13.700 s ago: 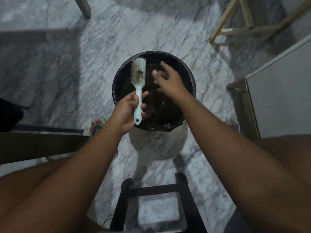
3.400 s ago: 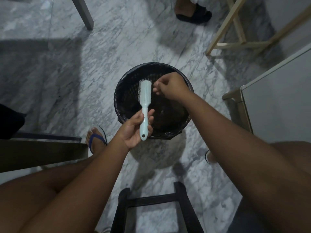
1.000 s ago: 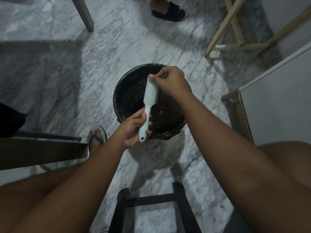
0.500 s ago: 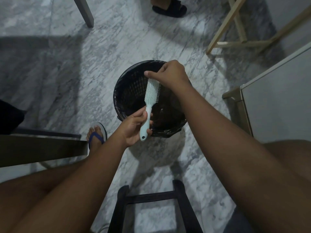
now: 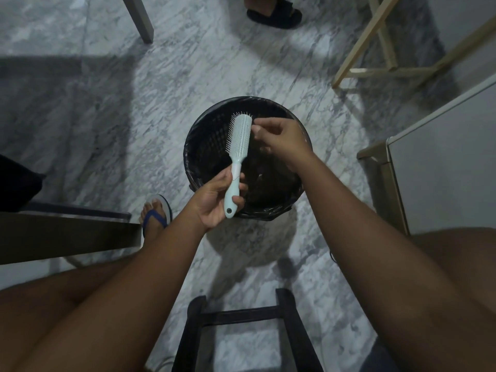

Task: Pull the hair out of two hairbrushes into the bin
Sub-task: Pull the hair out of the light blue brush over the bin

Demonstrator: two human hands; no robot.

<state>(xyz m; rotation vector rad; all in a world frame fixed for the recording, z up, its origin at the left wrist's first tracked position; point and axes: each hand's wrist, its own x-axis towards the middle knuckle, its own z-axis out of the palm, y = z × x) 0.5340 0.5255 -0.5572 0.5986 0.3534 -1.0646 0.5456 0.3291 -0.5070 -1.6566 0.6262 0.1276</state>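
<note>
A pale mint hairbrush [image 5: 239, 146] is held over the round black bin [image 5: 204, 146], which is lined with a dark bag. My left hand [image 5: 214, 197] grips the brush by its handle, head pointing away from me, bristles turned to the left. My right hand [image 5: 279, 138] hovers just right of the brush head, thumb and fingertips pinched together near the top edge. Whether hair is between those fingertips is too small to tell. Dark clumps lie at the bottom of the bin. Only one hairbrush is in view.
The bin stands on a grey marble floor. A black stool frame [image 5: 241, 326] is between my knees. My sandalled foot [image 5: 155, 213] rests left of the bin. A white cabinet [image 5: 442, 162] is at right, wooden legs [image 5: 375, 49] behind, another person's dark sandal [image 5: 273, 14] at top.
The brush has rolled so its back faces more toward me. My right hand came off the top of the brush head and now sits beside it on the right.
</note>
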